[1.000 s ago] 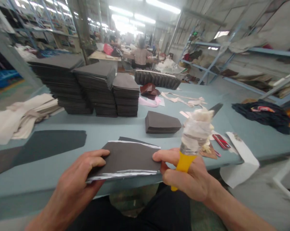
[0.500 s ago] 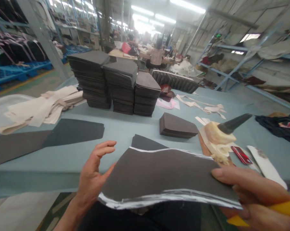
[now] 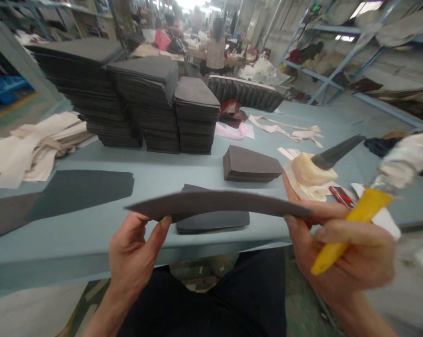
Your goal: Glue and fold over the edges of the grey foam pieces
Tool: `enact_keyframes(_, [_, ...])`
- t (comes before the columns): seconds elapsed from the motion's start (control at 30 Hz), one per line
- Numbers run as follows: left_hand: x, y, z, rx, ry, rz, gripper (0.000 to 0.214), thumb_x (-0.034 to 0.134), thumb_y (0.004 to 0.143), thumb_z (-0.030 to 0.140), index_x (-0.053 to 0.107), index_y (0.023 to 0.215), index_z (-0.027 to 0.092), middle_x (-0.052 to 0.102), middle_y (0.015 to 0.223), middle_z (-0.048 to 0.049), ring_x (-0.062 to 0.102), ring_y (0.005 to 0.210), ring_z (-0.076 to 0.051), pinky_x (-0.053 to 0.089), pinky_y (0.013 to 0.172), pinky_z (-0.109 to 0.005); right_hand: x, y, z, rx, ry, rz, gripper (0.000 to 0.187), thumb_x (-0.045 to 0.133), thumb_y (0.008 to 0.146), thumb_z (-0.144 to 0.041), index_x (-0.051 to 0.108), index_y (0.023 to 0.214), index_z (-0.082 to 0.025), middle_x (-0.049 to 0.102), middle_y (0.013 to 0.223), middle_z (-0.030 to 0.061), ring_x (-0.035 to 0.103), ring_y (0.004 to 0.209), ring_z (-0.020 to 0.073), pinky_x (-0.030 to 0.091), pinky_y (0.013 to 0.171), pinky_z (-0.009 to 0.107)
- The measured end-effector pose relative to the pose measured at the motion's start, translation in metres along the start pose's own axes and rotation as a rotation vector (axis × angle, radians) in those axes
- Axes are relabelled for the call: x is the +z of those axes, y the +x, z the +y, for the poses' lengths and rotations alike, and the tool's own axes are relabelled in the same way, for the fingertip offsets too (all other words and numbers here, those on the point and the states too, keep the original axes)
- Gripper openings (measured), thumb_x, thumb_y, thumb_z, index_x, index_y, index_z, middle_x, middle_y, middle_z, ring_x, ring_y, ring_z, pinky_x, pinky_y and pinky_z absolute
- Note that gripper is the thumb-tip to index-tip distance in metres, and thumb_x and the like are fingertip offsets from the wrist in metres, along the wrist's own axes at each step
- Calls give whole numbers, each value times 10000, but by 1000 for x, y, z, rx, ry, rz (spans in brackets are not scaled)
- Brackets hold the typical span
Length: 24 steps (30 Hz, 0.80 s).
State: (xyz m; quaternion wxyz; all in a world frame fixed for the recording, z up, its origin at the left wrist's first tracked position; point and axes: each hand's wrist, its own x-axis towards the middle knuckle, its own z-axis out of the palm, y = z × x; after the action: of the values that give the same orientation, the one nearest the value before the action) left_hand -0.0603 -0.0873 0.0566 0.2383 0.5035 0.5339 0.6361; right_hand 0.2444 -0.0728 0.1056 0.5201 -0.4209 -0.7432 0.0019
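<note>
A dark grey-brown flat panel (image 3: 225,202), bent in a shallow arch, spans both hands above the table's front edge. My left hand (image 3: 136,248) pinches its left end between thumb and fingers. At the other end, my right hand (image 3: 345,252) grips the panel and also holds a yellow-handled brush (image 3: 367,208) with a white-coated head, pointing up to the right. Below the raised panel, a low pile of dark panels (image 3: 214,222) lies on the table, partly covered from view. A small stack of brown-grey panels (image 3: 251,164) sits just beyond.
Tall stacks of dark panels (image 3: 141,98) stand at the back left of the table (image 3: 155,178). Cream fabric strips (image 3: 35,145) and loose dark panels (image 3: 81,189) lie left. At right are a yellowish block with a black handle (image 3: 315,168) and a red object (image 3: 341,196).
My left hand, open beside the panel before, now pinches its left end. The panel has been raised and tilted edge-on, its white-streaked edges out of sight. The brush has come fully into view.
</note>
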Motion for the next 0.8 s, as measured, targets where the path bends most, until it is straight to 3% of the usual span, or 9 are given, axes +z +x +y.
enact_keyframes(0.07, [5, 13, 6, -33, 38, 2, 193, 854, 833, 348, 707, 899, 241, 716, 773, 21, 683, 682, -135, 554, 610, -235, 11, 11, 3, -81, -103, 186, 374, 910, 821, -160, 552, 826, -265, 786, 895, 16, 693, 641, 154, 548, 580, 311])
enact_keyframes(0.2, [17, 41, 15, -16, 56, 28, 397, 882, 723, 285, 606, 1003, 237, 674, 792, 52, 644, 626, -93, 523, 560, -196, 34, 27, 15, -12, -126, 256, 291, 831, 909, -209, 548, 894, -277, 690, 798, -7, 670, 646, 158, 538, 584, 307])
enact_keyframes(0.3, [21, 54, 16, 63, 133, -25, 404, 877, 712, 235, 570, 974, 228, 644, 775, 70, 593, 592, -67, 510, 560, -184, 47, 23, 30, 55, -59, 255, 280, 818, 935, -270, 540, 897, -281, 647, 773, -24, 651, 639, 149, 544, 582, 301])
enact_keyframes(0.43, [19, 59, 5, 125, 223, -184, 217, 851, 784, 245, 682, 908, 190, 659, 757, 53, 586, 641, -59, 494, 591, -165, 56, 5, 47, 166, 7, 240, 291, 818, 939, -335, 535, 900, -278, 647, 777, -32, 655, 645, 137, 573, 614, 300])
enact_keyframes(0.6, [15, 64, -19, -1, 169, -360, 217, 869, 788, 264, 781, 962, 168, 719, 756, 21, 612, 648, -67, 496, 590, -163, 58, -16, 56, 248, 31, 174, 308, 844, 892, -342, 545, 900, -268, 650, 746, -43, 624, 592, 120, 560, 575, 281])
enact_keyframes(0.8, [15, 69, -36, -146, 177, -472, 235, 916, 775, 311, 831, 953, 183, 781, 866, -42, 707, 741, -126, 590, 707, -209, 62, -27, 70, 314, 23, 117, 285, 826, 842, -316, 551, 889, -262, 670, 744, -32, 632, 601, 125, 567, 588, 281])
